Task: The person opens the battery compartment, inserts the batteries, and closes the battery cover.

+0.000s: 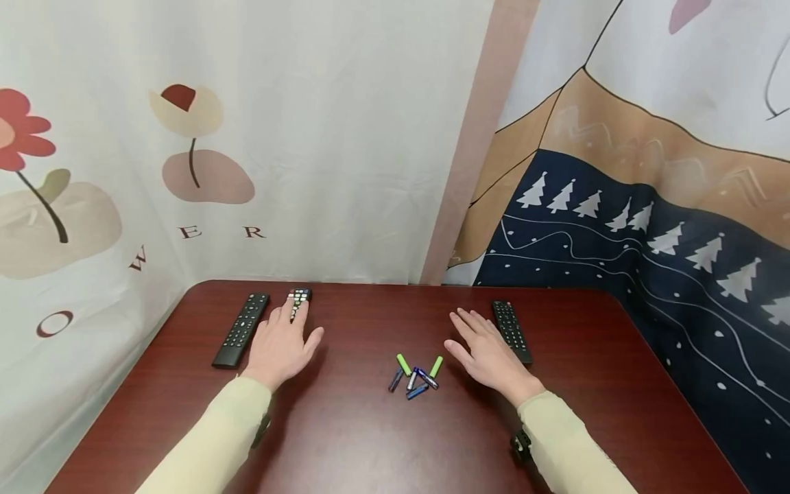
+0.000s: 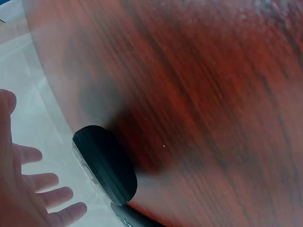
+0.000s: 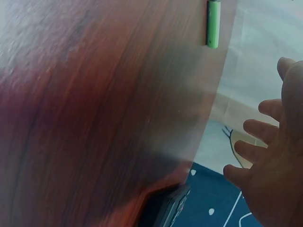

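Note:
My left hand [image 1: 280,346] is held out with its fingers spread, over the near end of a small black remote control [image 1: 299,295] with pale buttons. To its left lies a longer black remote control [image 1: 242,331]. In the left wrist view, the small remote's dark end [image 2: 105,163] shows beside the spread fingers [image 2: 52,196]. My right hand [image 1: 487,353] is stretched out flat, just left of another black remote control [image 1: 511,331], and holds nothing. Between the hands lie several batteries: green ones [image 1: 436,366] and blue ones [image 1: 417,392]. One green battery [image 3: 213,24] shows in the right wrist view.
All of this lies on a dark red wooden table [image 1: 345,439] with rounded far corners. A pale curtain [image 1: 345,171] with printed flowers hangs behind it. On the right hangs a dark blue cloth [image 1: 574,240] with white trees.

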Tool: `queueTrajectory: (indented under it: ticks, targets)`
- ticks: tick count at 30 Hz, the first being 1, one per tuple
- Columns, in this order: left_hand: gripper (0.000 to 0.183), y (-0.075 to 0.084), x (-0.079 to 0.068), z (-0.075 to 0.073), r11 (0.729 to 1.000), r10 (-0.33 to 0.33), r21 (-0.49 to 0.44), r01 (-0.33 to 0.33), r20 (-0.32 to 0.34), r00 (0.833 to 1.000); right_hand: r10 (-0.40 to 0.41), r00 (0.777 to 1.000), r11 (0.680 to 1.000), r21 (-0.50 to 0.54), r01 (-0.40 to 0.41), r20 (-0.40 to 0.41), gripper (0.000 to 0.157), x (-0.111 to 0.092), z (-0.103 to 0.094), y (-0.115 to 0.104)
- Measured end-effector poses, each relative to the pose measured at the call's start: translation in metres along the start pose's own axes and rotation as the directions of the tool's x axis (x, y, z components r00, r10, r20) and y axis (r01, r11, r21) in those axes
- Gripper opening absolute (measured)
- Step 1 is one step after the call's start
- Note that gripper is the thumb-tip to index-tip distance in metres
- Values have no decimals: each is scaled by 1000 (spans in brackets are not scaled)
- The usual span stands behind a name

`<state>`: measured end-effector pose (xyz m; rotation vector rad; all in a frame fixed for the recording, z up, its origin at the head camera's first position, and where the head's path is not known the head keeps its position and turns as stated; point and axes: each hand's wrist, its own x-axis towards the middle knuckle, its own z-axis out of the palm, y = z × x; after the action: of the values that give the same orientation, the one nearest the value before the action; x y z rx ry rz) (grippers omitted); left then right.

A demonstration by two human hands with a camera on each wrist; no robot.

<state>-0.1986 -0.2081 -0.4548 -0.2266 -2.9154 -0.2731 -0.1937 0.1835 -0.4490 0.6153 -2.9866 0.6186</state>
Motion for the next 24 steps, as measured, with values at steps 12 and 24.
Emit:
queueTrajectory:
  ticks: [12, 24]
  targets:
    - [65, -2, 5, -1, 999, -42, -5, 43, 48, 998, -35, 999, 998, 55, 35, 5, 64, 0, 5, -11]
    - [60, -7, 9, 1, 998, -60, 10, 59, 71, 996, -44, 999, 993, 106, 42, 15, 62, 1, 10, -26]
